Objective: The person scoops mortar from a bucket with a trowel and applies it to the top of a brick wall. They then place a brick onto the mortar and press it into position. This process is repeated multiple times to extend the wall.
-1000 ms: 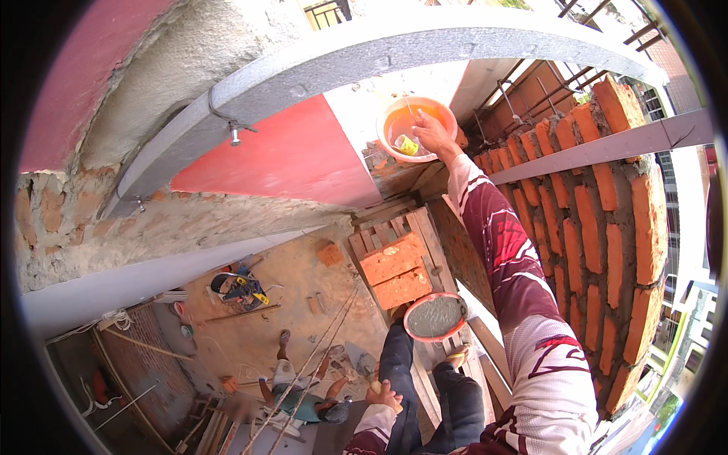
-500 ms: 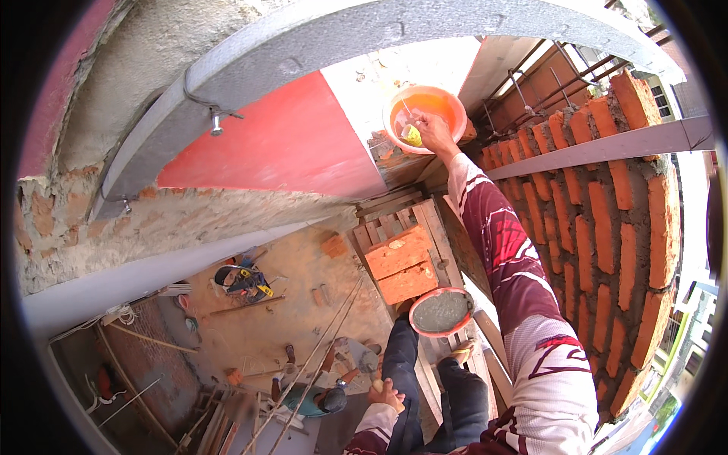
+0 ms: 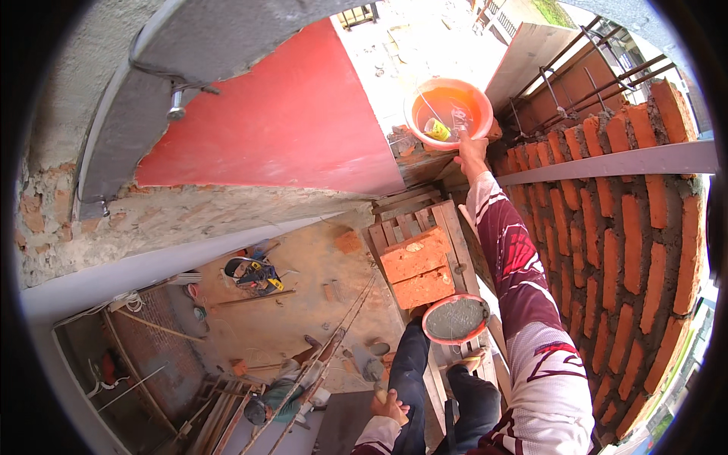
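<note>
My left hand (image 3: pixel 390 409) grips the handle of a trowel (image 3: pixel 371 367) beside my leg, low in the view. My right arm reaches up to an orange bucket (image 3: pixel 466 106) on a brick ledge, and my right hand (image 3: pixel 472 154) has its fingers closed on the bucket's near rim. The bucket holds liquid and a yellow object (image 3: pixel 437 130). By my feet on wooden planks (image 3: pixel 379 236) lie two large red bricks (image 3: pixel 421 282) and a round pan (image 3: pixel 456 319) of wet grey mortar.
A fresh brick wall (image 3: pixel 633 246) stands at my right, crossed by a long bar (image 3: pixel 607 161). Steel rods (image 3: pixel 584 80) stick out behind it. A curved-looking grey beam (image 3: pixel 114 167) spans the left. Below, another person (image 3: pixel 280 398) works among ropes, boards and tools (image 3: pixel 254 273).
My right hand has moved from inside the bucket to its near rim. The view has shifted, so the grey beam sits higher. The person below has moved leftward and bent over.
</note>
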`<state>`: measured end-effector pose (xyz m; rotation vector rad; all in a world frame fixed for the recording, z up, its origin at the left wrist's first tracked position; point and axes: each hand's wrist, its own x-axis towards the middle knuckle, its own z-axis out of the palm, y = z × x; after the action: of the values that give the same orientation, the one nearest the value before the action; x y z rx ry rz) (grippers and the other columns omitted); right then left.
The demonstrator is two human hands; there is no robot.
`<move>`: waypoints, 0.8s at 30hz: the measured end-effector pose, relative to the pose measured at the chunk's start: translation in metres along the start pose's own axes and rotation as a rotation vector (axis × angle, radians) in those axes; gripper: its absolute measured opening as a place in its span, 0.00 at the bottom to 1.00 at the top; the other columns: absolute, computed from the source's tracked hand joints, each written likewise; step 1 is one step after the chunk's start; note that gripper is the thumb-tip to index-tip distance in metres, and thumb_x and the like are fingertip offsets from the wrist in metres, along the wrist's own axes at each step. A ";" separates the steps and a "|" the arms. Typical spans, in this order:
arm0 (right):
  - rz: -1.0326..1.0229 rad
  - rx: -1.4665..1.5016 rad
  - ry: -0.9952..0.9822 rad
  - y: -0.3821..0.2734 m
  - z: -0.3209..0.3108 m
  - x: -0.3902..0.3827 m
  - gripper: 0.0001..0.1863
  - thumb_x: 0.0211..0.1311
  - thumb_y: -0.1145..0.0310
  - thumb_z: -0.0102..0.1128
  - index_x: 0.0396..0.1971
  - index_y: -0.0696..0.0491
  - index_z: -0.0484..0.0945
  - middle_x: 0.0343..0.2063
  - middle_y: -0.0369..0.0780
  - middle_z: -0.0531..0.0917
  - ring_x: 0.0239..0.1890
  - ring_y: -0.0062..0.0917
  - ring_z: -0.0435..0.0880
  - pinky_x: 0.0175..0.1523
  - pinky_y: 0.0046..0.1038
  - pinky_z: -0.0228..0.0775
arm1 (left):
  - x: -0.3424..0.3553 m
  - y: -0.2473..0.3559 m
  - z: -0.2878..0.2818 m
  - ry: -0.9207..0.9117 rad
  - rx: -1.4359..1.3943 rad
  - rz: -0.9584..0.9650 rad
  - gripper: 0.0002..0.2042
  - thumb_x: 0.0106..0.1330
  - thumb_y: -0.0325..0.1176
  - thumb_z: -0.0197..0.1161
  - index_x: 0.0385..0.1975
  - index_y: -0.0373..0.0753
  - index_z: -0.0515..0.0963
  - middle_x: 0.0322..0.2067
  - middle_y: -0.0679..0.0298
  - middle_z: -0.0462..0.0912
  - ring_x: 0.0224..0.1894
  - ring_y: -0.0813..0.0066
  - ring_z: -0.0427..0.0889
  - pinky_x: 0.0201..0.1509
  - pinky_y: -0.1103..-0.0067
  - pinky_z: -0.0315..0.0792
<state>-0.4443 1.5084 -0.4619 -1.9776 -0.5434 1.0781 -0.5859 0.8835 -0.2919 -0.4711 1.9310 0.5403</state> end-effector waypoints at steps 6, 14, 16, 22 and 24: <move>-0.037 0.082 0.036 0.021 0.021 0.014 0.26 0.59 0.79 0.55 0.59 0.60 0.65 0.46 0.51 0.81 0.30 0.36 0.88 0.25 0.30 0.85 | -0.007 -0.004 -0.003 0.044 -0.030 0.003 0.18 0.65 0.39 0.64 0.47 0.36 0.69 0.28 0.50 0.75 0.18 0.56 0.81 0.22 0.65 0.81; -0.265 -0.038 -0.117 0.031 0.000 0.064 0.22 0.61 0.76 0.55 0.56 0.59 0.66 0.44 0.48 0.81 0.28 0.34 0.88 0.23 0.31 0.82 | -0.007 -0.009 -0.003 0.041 -0.017 0.007 0.19 0.65 0.41 0.65 0.45 0.35 0.68 0.26 0.53 0.74 0.18 0.58 0.81 0.22 0.66 0.81; -0.143 0.061 -0.201 0.013 -0.007 0.032 0.23 0.62 0.73 0.57 0.56 0.58 0.64 0.43 0.47 0.81 0.27 0.33 0.87 0.23 0.32 0.82 | -0.010 -0.012 -0.005 0.050 -0.011 0.011 0.19 0.65 0.42 0.66 0.45 0.35 0.68 0.26 0.54 0.74 0.18 0.59 0.81 0.22 0.67 0.81; -0.061 0.032 -0.340 0.002 -0.026 0.023 0.27 0.66 0.57 0.59 0.56 0.56 0.62 0.46 0.46 0.77 0.42 0.34 0.82 0.34 0.39 0.84 | -0.006 -0.007 -0.003 0.048 0.022 0.000 0.21 0.64 0.43 0.67 0.45 0.35 0.68 0.26 0.54 0.75 0.18 0.59 0.81 0.22 0.67 0.81; -0.048 -0.006 -0.258 0.007 -0.035 0.027 0.38 0.64 0.53 0.61 0.66 0.55 0.55 0.58 0.50 0.70 0.51 0.35 0.78 0.44 0.42 0.81 | -0.013 0.002 0.002 0.044 0.031 -0.006 0.20 0.64 0.42 0.66 0.46 0.36 0.68 0.26 0.54 0.75 0.18 0.59 0.81 0.22 0.67 0.81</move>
<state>-0.4004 1.5068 -0.4697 -1.8320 -0.7270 1.3116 -0.5805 0.8874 -0.2802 -0.4719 1.9770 0.4991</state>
